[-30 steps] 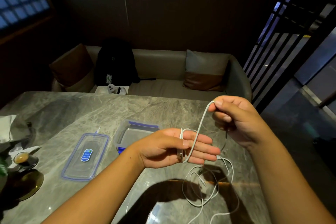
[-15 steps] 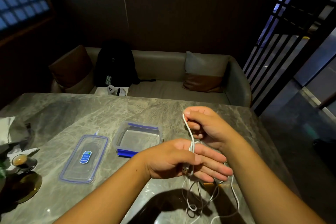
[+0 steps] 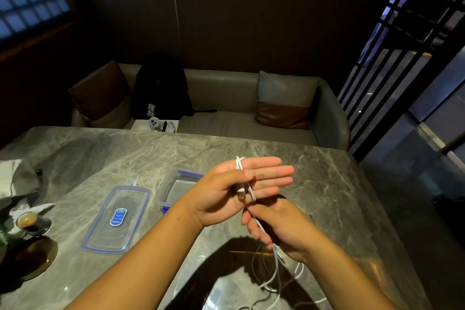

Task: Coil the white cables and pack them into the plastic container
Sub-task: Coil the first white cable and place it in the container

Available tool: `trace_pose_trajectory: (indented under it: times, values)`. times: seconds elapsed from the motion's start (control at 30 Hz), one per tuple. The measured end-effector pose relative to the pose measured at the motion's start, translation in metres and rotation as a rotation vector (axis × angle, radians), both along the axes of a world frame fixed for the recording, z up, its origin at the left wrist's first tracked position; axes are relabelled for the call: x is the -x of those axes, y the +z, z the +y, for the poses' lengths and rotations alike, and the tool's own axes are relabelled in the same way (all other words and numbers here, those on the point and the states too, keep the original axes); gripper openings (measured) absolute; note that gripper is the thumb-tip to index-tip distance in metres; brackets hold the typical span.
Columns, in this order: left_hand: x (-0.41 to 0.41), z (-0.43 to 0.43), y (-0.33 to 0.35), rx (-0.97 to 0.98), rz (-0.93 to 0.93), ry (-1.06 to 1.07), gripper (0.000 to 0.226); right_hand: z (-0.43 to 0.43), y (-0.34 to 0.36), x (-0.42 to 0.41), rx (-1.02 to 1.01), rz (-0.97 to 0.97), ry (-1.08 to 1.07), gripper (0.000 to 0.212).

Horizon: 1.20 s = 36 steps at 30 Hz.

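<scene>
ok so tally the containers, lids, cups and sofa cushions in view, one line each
plastic container: 1
lid: 1
coffee cup: 1
sofa cushions: 2, the left cushion and the right cushion
total: 5

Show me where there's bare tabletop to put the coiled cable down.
Bare marble lies beyond the container, toward the sofa, and right of the left hand, up to the table's right edge. Crowded: the cup and dish at the left, loose cable under the right hand.
</scene>
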<state>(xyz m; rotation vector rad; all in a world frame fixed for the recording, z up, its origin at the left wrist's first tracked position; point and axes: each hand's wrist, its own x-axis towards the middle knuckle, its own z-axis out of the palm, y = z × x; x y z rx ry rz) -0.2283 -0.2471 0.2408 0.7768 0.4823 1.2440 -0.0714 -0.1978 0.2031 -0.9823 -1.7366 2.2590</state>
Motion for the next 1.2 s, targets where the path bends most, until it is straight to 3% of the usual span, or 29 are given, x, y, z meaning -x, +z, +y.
trace_pose_trajectory:
  times: [0.2,0.4,0.53,0.93,1.2]
  values:
    - [0.006,0.006,-0.011,0.073,-0.004,0.111,0.046,-0.017,0.036,-0.016,-0.184,0.028,0.111,0.024]
    - [0.015,0.000,-0.018,0.114,0.108,0.108,0.044,-0.013,0.073,-0.040,-0.240,0.040,0.048,0.021]
    - [0.021,-0.004,-0.022,0.159,0.121,0.112,0.045,-0.003,0.091,-0.053,-0.287,0.149,-0.074,0.020]
    - [-0.009,-0.006,-0.020,0.097,0.160,-0.223,0.055,0.032,0.116,-0.019,-0.445,0.173,-0.114,0.026]
    - [-0.010,-0.011,-0.019,0.132,0.161,-0.227,0.061,0.039,0.115,-0.001,-0.496,0.170,0.045,0.027]
